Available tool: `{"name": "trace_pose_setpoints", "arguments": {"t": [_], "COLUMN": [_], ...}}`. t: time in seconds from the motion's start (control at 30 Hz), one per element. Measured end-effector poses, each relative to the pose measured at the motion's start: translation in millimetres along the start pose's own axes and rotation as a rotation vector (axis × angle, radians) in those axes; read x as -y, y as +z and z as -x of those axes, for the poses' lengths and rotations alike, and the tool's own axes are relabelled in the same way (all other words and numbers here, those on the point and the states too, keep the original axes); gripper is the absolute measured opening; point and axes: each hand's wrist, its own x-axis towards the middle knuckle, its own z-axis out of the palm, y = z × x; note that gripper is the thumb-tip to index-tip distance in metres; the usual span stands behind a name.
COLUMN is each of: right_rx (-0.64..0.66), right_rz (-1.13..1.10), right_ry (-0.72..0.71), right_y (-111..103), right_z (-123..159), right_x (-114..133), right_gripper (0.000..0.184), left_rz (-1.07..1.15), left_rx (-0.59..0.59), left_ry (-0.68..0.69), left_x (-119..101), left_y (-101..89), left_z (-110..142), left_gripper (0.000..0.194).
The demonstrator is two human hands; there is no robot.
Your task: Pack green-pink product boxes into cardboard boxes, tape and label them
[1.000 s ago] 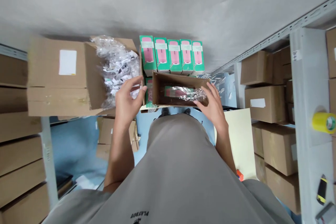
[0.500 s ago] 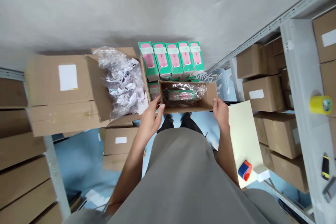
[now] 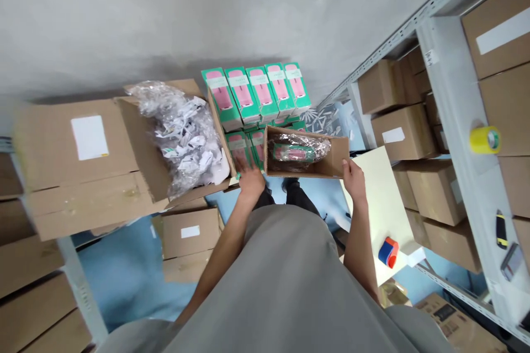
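My right hand (image 3: 354,178) grips the right end of a small open cardboard box (image 3: 337,157). Inside that box lies a green-and-pink packaged box (image 3: 293,153) with clear plastic wrap (image 3: 321,148) around and over it. My left hand (image 3: 250,181) is off the cardboard box, to its left, with fingers stretched forward and a little blurred. Those fingers are over or at the near green-and-pink boxes (image 3: 237,144); whether they touch cannot be made out. Behind stands a row of several more green-and-pink boxes (image 3: 261,94).
At left, a large open carton (image 3: 144,151) holds crumpled plastic and paper scraps (image 3: 192,135). A pale board (image 3: 375,193) at right bears a blue-and-red tape dispenser (image 3: 388,252). Yellow tape (image 3: 484,140) and a cutter (image 3: 501,230) are on the shelf frame (image 3: 455,77), among stacked cartons.
My left hand has let go of the small cardboard box and reached to the green-and-pink boxes on its left. My right hand still holds the box, which has shifted slightly right and tilted.
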Motion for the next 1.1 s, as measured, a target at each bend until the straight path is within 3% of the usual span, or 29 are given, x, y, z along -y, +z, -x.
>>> {"name": "trace_pose_setpoints", "arguments": {"t": [0.1,0.2,0.27,0.33,0.43,0.53,0.63,0.77,0.87,0.97,1.1], "right_rx": [0.005,0.034,0.044,0.048,0.069,0.08,0.072,0.051,0.03,0.027,-0.075], "right_rz": [0.032,0.038,0.035,0.034,0.052,0.084,0.088,0.04,-0.033,-0.134,-0.204], "right_ry": [-0.016,-0.03,-0.032,-0.039,-0.064,-0.079,-0.055,-0.025,0.007,0.048,0.16], "right_y": [-2,-6,-9,-11,-9,-6,-3,4,9,7,-15], "right_z": [-5,-10,-14,-18,-25,-30,-27,-5,24,51,79], "right_x": [3,4,4,4,6,9,11,8,-1,-16,-59], "right_gripper": [0.054,0.057,0.058,0.057,0.056,0.052,0.047,0.049,0.052,0.054,0.052], "left_rz": [-0.035,0.074,0.232,0.33,0.342,0.347,0.432,0.519,0.313,0.081,-0.058], "left_rx": [-0.018,-0.052,-0.194,-0.389,-0.616,-0.664,-0.618,-0.315,-0.162,-0.125,-0.092], "left_ry": [-0.046,0.109,0.291,0.363,0.259,0.152,0.2,0.345,0.306,0.252,0.442], "left_x": [1,7,15,27,48,64,55,11,-16,-34,-74], "left_y": [-5.9,-30.6,-58.7,-91.8,-134.7,-152.1,-141.7,-108.3,-89.2,-81.0,-70.1], "left_z": [9,43,76,105,122,107,84,61,46,31,17], "left_gripper": [0.057,0.052,0.052,0.055,0.052,0.042,0.039,0.055,0.063,0.061,0.062]}}
